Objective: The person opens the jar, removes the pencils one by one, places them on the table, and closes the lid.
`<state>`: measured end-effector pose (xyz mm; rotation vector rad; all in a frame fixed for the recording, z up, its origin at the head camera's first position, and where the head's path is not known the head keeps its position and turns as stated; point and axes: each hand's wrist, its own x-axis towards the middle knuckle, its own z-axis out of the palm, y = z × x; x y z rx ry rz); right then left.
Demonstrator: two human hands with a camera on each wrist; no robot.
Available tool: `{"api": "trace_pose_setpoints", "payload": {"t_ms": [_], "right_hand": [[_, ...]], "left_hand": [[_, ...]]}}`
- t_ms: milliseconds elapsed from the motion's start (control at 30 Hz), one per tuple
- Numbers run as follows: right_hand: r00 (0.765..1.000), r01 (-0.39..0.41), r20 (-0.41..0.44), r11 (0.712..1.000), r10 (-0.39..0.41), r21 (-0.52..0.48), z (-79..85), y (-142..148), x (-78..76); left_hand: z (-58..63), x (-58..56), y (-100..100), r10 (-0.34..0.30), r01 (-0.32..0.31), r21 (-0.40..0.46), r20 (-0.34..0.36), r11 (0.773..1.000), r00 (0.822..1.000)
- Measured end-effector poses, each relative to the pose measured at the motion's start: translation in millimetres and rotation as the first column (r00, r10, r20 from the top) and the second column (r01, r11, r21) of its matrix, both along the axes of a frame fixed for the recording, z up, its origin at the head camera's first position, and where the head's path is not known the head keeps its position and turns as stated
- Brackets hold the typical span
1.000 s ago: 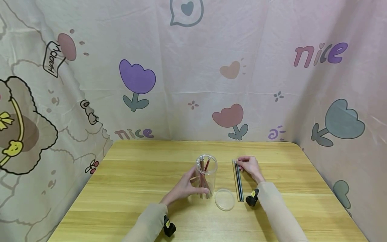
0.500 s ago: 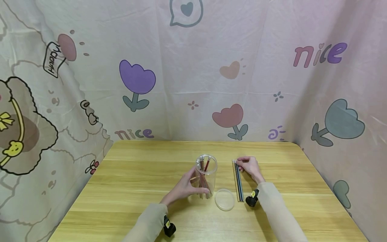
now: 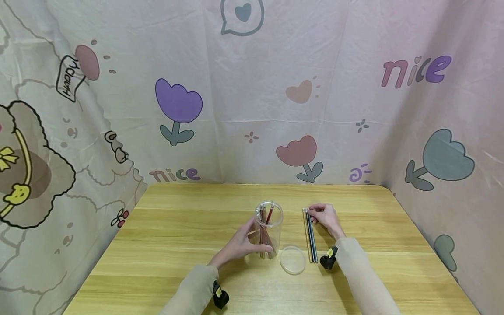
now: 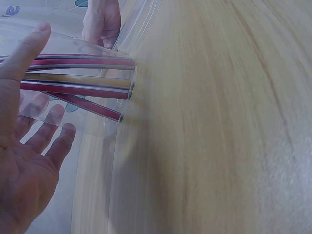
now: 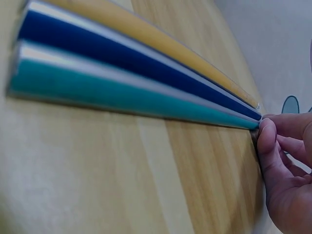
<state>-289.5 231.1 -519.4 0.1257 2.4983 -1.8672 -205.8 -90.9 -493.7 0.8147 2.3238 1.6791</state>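
Observation:
A clear plastic jar stands upright near the table's middle. My left hand holds it from the left, thumb at the front and fingers behind. Inside, several red and yellow pencils lean together, white eraser ends up. To the right, three pencils lie side by side: a yellow pencil, a dark blue pencil and a green pencil, each with silver striping. At their far end, my right hand pinches the tip of the green pencil between thumb and forefinger; its exact contact is partly hidden.
Between the jar and the loose pencils lies a round clear lid, flat on the wooden table. A patterned cloth hangs behind the table's far edge and along both sides.

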Motion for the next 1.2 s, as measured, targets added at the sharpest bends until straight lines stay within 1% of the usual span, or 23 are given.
{"api": "trace_pose_setpoints", "payload": {"t_ms": [400,767,1033,1133,1200], "right_hand": [[1.000,-0.004,0.012,1.000,0.004,-0.003,0.2,3,1.8],[1.000,-0.005,0.019,0.998,0.006,-0.067,5.1,5,4.1],[1.000,0.004,0.006,0.991,-0.003,-0.136,17.1,4,4.4],[1.000,0.004,-0.012,0.990,-0.006,-0.144,22.2,2,5.1],[0.999,0.003,-0.040,0.990,-0.009,-0.144,25.8,1,5.6]], "left_hand": [[-1.1,0.5,1,-0.004,0.004,-0.010,0.005,1.000,1.000],[0.0,0.6,1,-0.006,0.006,0.001,0.014,1.000,1.000],[1.2,1.2,0,0.005,-0.005,-0.013,0.015,1.000,1.000],[0.6,0.9,0,0.004,-0.004,-0.013,0.018,1.000,1.000],[0.3,0.5,0,0.004,-0.004,-0.010,0.021,1.000,1.000]]}}
